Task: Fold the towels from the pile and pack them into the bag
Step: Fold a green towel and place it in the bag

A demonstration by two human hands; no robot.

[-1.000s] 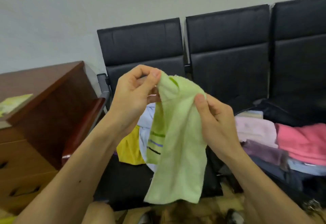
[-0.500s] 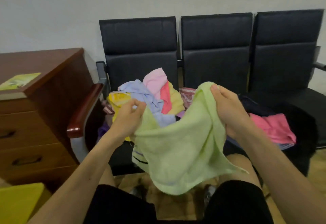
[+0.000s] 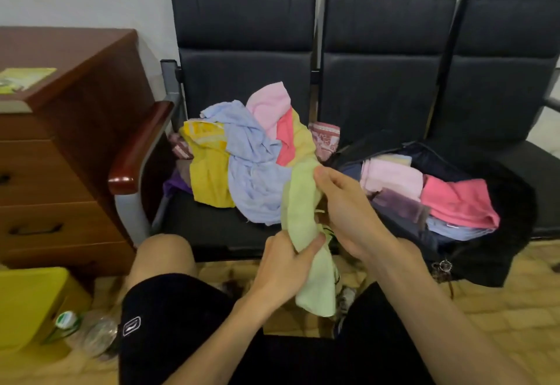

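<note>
Since half a second ago the green towel (image 3: 298, 202) has gone from spread wide between my hands to a narrow strip hanging before my knees. My left hand (image 3: 285, 269) grips its middle, fingers curled round it; my right hand (image 3: 348, 209) pinches its top end. Behind it, the pile (image 3: 251, 166) lies on the left chair (image 3: 242, 51), with the bag (image 3: 491, 263) beside it.
</note>
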